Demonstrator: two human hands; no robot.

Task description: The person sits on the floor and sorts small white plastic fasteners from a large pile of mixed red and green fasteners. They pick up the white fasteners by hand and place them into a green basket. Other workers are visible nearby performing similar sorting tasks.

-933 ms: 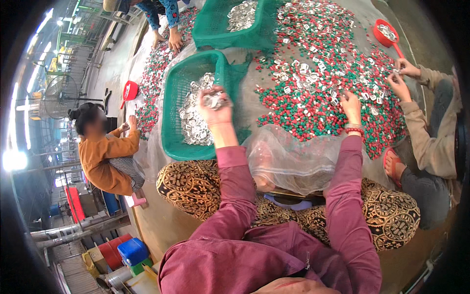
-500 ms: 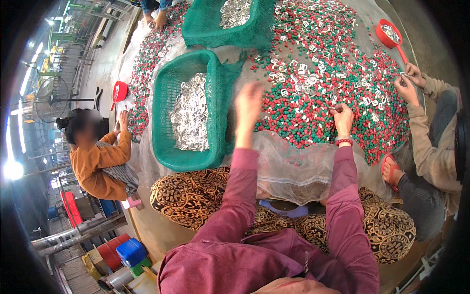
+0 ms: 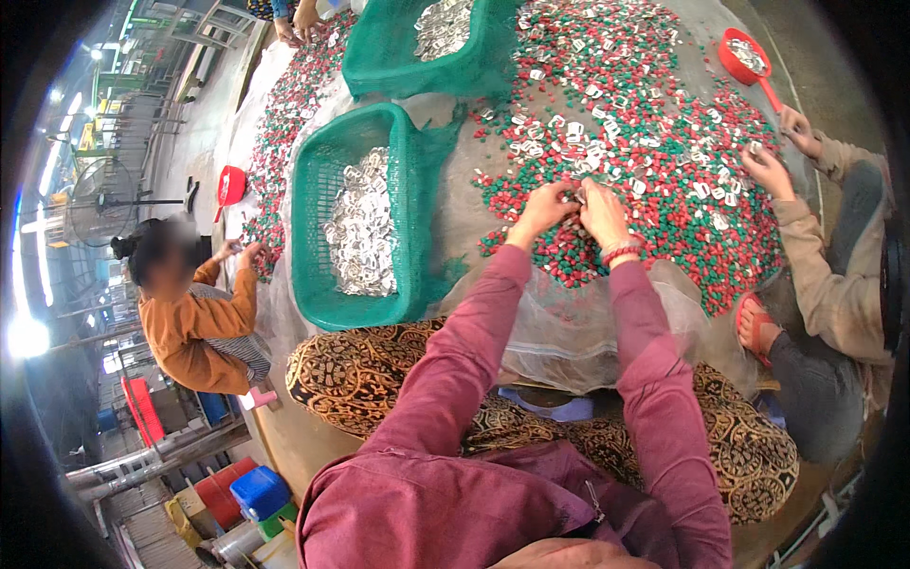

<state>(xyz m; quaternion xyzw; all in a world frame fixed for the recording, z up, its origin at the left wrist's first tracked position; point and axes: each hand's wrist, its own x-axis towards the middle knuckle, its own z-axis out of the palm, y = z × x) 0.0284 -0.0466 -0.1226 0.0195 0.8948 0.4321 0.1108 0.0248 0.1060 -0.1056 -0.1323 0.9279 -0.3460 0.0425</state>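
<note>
Over the near part of a spread of small red and green pellets (image 3: 664,232), my two hands have come together. My left hand (image 3: 543,212) is closed, fingertips pinched beside those of the right. My right hand (image 3: 604,215), with a red bead bracelet at its wrist, also has its fingers closed. A small greyish bit shows between the fingertips, too small to name. Silvery metal buckle-like pieces (image 3: 594,152) lie scattered among the pellets just beyond. To the left, a green mesh-covered basket (image 3: 308,228) holds a heap of similar silvery pieces (image 3: 362,228).
A second green basket (image 3: 379,81) stands farther off. At the right, a co-worker's hands (image 3: 770,173) reach over the pellets, near a red scoop (image 3: 744,59). Across on the left sits a person in orange (image 3: 204,332), near another red scoop (image 3: 230,185). More hands (image 3: 296,24) work at the far edge.
My left hand has swung right, from beside the basket to meet my right hand. The right hand has moved left over the pellets. The co-worker's hands at the right have moved apart.
</note>
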